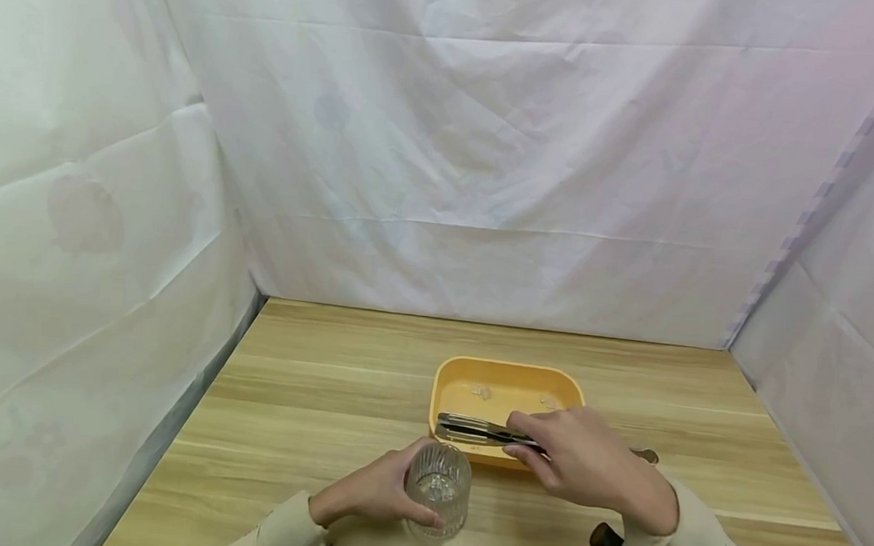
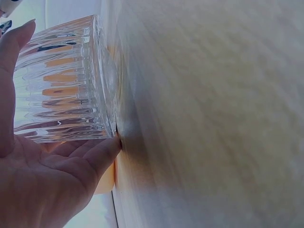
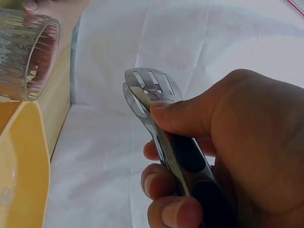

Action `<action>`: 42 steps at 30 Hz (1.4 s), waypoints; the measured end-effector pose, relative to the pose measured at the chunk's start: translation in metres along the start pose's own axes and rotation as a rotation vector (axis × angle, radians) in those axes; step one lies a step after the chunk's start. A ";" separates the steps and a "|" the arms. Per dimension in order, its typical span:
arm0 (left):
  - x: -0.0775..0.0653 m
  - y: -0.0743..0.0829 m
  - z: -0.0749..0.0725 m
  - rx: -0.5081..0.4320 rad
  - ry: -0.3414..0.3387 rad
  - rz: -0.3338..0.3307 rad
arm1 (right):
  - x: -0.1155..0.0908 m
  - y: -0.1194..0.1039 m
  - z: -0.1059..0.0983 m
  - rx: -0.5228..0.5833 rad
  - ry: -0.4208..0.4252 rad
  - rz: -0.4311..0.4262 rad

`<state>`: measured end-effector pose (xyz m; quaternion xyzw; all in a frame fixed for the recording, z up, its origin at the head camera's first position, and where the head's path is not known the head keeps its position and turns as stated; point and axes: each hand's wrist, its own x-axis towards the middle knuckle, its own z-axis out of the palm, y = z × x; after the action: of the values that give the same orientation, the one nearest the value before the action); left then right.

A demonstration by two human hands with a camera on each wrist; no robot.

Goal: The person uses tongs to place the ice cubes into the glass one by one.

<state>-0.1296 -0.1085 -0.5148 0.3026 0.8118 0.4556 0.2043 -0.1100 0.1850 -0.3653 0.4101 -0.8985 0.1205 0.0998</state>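
My left hand (image 1: 386, 485) is wrapped round a clear ribbed drinking glass (image 1: 448, 495), its thumb across the near side. Several clear pieces like ice cubes lie inside the glass, which stands upright on the table. In the left wrist view, fingertips rest low beside the glass's base (image 2: 107, 80). My right hand (image 1: 583, 457) grips metal tongs (image 1: 476, 430) with slotted heads and dark handle grips, held over the near side of a yellow tray (image 1: 441, 382). The right wrist view has the slotted heads (image 3: 154, 88) a narrow gap apart, with nothing seen between them.
A few clear cubes (image 1: 481, 391) lie at the tray's left, and others (image 1: 549, 402) at its right. The wooden table (image 1: 310, 382) is bounded by a pale cloth backdrop (image 1: 487, 184) behind and cloth at both sides. The glass stands close to the tray's near left corner.
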 end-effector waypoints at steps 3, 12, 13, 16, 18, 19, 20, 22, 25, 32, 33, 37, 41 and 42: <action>0.000 0.001 -0.001 0.000 -0.001 -0.001 | 0.000 -0.001 0.000 0.003 0.001 -0.010; 0.000 0.001 -0.001 0.002 -0.004 -0.003 | 0.001 -0.002 -0.002 0.016 0.001 -0.028; 0.000 0.002 -0.001 0.001 -0.004 -0.007 | 0.001 -0.002 -0.002 0.016 0.003 -0.030; 0.001 0.002 -0.002 0.005 -0.006 -0.007 | 0.001 -0.002 -0.001 0.008 0.010 -0.036; 0.001 0.003 -0.002 0.005 -0.008 -0.003 | 0.001 -0.002 -0.001 0.002 0.015 -0.040; 0.001 0.003 -0.002 0.005 -0.009 0.001 | 0.001 -0.002 -0.001 0.002 0.016 -0.041; 0.001 0.003 -0.002 0.007 -0.010 0.003 | 0.001 -0.002 0.000 0.003 0.017 -0.042; 0.001 0.003 -0.002 0.001 -0.012 -0.002 | 0.001 -0.002 0.000 0.009 0.013 -0.041; 0.000 0.003 -0.002 -0.001 -0.008 -0.007 | 0.001 -0.002 0.001 0.014 0.000 -0.036; 0.000 0.002 -0.001 -0.001 0.000 -0.013 | 0.000 -0.002 0.002 0.015 -0.023 -0.017; 0.000 0.002 -0.001 0.000 -0.001 -0.016 | 0.000 -0.002 0.002 0.014 -0.023 -0.015; 0.000 0.002 -0.002 0.003 -0.003 -0.027 | 0.000 -0.001 0.002 0.023 -0.020 -0.011; 0.000 0.002 -0.001 0.001 -0.004 -0.031 | 0.000 0.000 0.002 0.032 -0.025 -0.006; 0.000 0.002 -0.001 0.001 -0.004 -0.031 | 0.000 0.000 0.002 0.031 -0.025 -0.005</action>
<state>-0.1299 -0.1082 -0.5124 0.2911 0.8161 0.4515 0.2129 -0.1099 0.1845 -0.3677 0.4154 -0.8967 0.1288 0.0823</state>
